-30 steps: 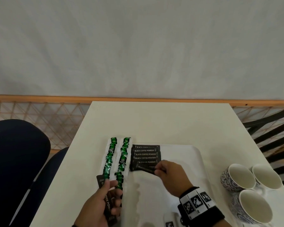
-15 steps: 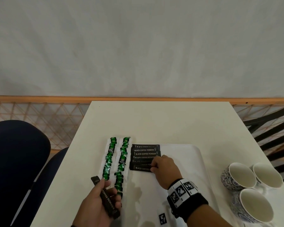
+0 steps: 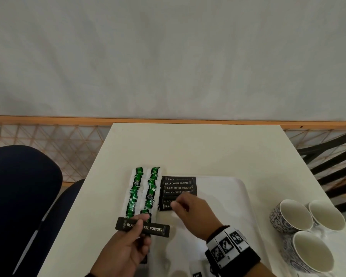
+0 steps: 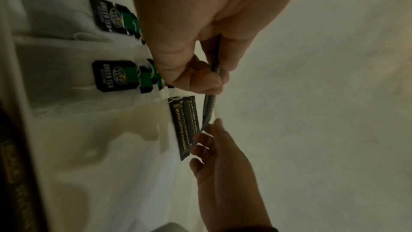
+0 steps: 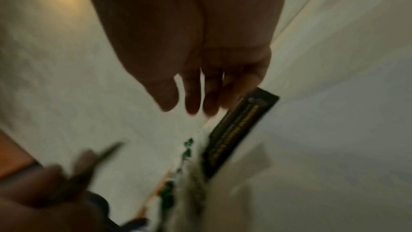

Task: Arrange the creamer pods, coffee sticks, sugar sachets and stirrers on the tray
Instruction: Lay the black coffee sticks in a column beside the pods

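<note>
A row of black coffee sticks (image 3: pixel 178 185) lies side by side at the near-left of the white tray (image 3: pixel 242 188). My right hand (image 3: pixel 179 205) hovers over the row's near end, fingers (image 5: pixel 191 101) loosely straight and empty. My left hand (image 3: pixel 137 228) pinches one black coffee stick (image 3: pixel 154 229) crosswise, just left of the tray. In the left wrist view that stick (image 4: pixel 210 108) is edge-on, pointing at the row (image 4: pixel 183 130) and the right hand (image 4: pixel 214 156). Something dark under the left palm is hidden.
Two columns of green tea sachets (image 3: pixel 144 190) lie on the table (image 3: pixel 198 148) left of the tray. Three white patterned cups (image 3: pixel 296 216) stand at the right edge. A dark blue chair (image 3: pixel 18 196) is on the left. The far half of the table is bare.
The right hand laid its stick on the row, let go and lifted slightly. The left hand turned its stick from lengthwise to crosswise and raised it toward the right hand.
</note>
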